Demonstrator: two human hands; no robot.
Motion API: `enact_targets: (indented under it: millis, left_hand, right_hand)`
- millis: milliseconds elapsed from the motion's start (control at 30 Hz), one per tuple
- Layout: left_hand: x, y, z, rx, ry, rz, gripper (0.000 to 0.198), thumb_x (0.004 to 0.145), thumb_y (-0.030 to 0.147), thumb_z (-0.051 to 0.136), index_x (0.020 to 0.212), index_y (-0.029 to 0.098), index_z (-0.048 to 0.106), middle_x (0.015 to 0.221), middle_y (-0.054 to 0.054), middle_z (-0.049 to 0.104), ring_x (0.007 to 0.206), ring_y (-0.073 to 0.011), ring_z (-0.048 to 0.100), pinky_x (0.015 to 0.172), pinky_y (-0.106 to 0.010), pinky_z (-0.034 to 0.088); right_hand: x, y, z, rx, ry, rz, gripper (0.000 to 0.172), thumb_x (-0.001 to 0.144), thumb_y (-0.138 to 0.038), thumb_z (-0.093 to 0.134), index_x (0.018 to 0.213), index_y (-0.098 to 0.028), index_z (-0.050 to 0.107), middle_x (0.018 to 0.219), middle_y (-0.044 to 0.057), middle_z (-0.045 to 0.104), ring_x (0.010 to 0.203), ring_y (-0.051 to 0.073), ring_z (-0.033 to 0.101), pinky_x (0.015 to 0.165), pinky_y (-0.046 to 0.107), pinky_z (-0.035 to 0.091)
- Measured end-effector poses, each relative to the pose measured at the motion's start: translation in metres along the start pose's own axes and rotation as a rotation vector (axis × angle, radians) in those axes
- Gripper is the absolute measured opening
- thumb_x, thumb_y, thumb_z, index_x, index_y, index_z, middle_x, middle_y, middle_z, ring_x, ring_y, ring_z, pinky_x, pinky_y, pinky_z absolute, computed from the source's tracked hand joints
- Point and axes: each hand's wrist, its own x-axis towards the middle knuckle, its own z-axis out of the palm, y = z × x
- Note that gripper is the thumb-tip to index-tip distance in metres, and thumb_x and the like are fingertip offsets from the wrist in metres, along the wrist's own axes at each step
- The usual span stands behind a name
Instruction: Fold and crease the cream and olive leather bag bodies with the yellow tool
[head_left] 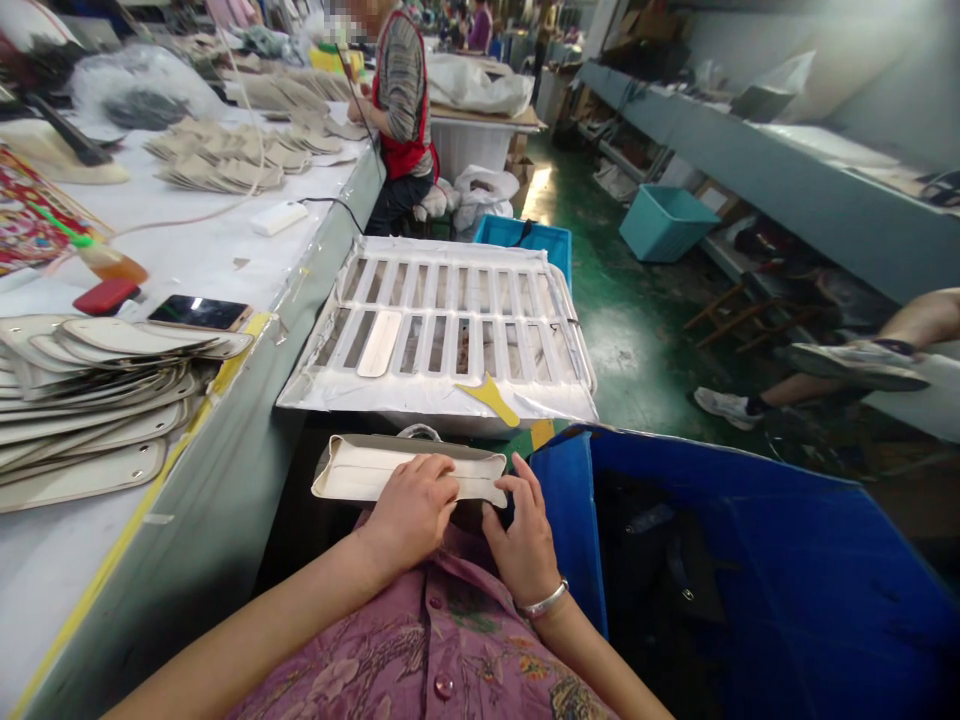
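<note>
In my lap lies a long, cream-coloured bag-like piece (352,472) with a pale flat face, a grey-beige back edge and a curved loop behind it. My left hand (416,505) rests over its middle, fingers bent over the near edge; they appear to grip it. At its right end, my right hand (529,525) has thumb and fingers closing round the corner, apparently touching it. A bracelet is on the right wrist. Just beyond stands a white slatted rack (450,395) bearing a loose cream strip (380,343) and a yellow forked piece (491,397).
Stacked cream panels (82,400), a phone (201,312) and a glue bottle (112,262) lie on the left table (247,270). A deep blue bin (750,560) with dark items stands on my right. Another person (405,100) works farther along the table.
</note>
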Motion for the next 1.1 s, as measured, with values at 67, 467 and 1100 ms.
enact_targets:
  millis: [67,467,1100]
  left_hand:
    - [0.004,-0.001,-0.003,0.0,-0.027,-0.022,0.004,0.076,0.018,0.057,0.078,0.02,0.06,0.103,-0.004,0.056,0.097,-0.0225,0.05,0.081,-0.038,0.043]
    - [-0.004,-0.003,-0.011,0.063,0.052,-0.07,0.029,0.072,0.02,0.062,0.099,0.019,0.052,0.104,-0.007,0.053,0.099,-0.0237,0.047,0.082,-0.038,0.039]
    - [-0.039,-0.029,-0.016,0.115,0.204,-0.142,0.013,0.08,0.022,0.052,0.069,0.019,0.059,0.084,-0.003,0.059,0.084,-0.0211,0.051,0.072,-0.037,0.038]
  right_hand:
    - [0.0,-0.001,0.002,-0.004,-0.005,0.014,0.022,0.077,-0.014,0.049,0.099,-0.016,0.051,0.134,0.016,0.038,0.123,0.025,0.038,0.098,0.043,0.039]
    - [-0.03,0.001,0.007,-0.464,-0.031,-0.567,0.048,0.084,-0.006,0.035,0.13,-0.013,0.043,0.134,0.009,0.045,0.13,0.025,0.03,0.108,0.048,0.02]
    - [-0.028,-0.023,0.051,-0.428,0.042,-0.666,0.045,0.088,-0.023,0.039,0.129,-0.002,0.042,0.126,0.022,0.049,0.126,0.031,0.036,0.1,0.046,0.037]
